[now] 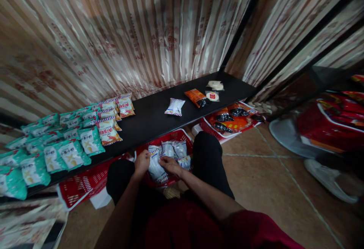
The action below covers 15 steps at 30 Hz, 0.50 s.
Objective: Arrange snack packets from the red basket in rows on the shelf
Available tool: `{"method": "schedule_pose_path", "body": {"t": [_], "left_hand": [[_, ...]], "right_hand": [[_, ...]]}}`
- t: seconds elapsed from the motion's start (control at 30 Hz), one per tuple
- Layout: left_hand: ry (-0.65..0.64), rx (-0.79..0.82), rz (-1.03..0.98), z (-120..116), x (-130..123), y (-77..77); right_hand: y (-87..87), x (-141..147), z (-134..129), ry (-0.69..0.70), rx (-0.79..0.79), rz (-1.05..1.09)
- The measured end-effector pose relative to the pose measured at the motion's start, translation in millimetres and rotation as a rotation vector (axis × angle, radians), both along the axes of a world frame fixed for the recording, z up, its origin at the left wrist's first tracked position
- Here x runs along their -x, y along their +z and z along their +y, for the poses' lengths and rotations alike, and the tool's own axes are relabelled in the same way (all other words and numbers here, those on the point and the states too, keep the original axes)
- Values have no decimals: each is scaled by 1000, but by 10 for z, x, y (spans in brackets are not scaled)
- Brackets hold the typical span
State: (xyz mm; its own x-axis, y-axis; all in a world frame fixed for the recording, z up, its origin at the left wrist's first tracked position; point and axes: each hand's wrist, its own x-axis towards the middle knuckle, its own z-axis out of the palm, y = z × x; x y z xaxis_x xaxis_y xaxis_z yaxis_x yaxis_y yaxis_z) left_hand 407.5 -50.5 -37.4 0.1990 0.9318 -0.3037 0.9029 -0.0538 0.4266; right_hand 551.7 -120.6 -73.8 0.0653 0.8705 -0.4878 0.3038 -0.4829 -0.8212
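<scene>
Between my knees is a red plastic basket (187, 134) holding several white snack bags (179, 148) with striped ends. Over it, my left hand (142, 162) is closed on the upper left edge of one white snack bag (156, 165). My right hand (170, 164) pinches the right side of that same bag. A single white snack bag (174, 106) with striped ends lies apart on the black shelf (148, 118) in front of me. To its right rest an orange snack bag (196, 98) and small clear packets with pale contents (212, 96).
Rows of teal snack bags (71, 154) and orange-white bags (109, 130) fill the shelf's left part. Red baskets stand below, one at left (76, 188) and one with orange bags (236, 117) at right. A person's shoe (330, 178) is on the tiled floor at right.
</scene>
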Motion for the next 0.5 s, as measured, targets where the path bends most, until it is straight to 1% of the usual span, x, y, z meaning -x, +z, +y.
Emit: {"method": "schedule_pose_path", "body": {"t": [0.07, 0.23, 0.43, 0.5], "left_hand": [[17, 1, -43, 31, -27, 37], [52, 3, -136, 92, -78, 114], [94, 7, -195, 132, -116, 201], [109, 9, -224, 138, -134, 218]], "right_hand": [[48, -57, 0, -19, -31, 86], [166, -159, -50, -82, -79, 401], [269, -184, -129, -86, -45, 631], [290, -180, -140, -100, -24, 665]]}}
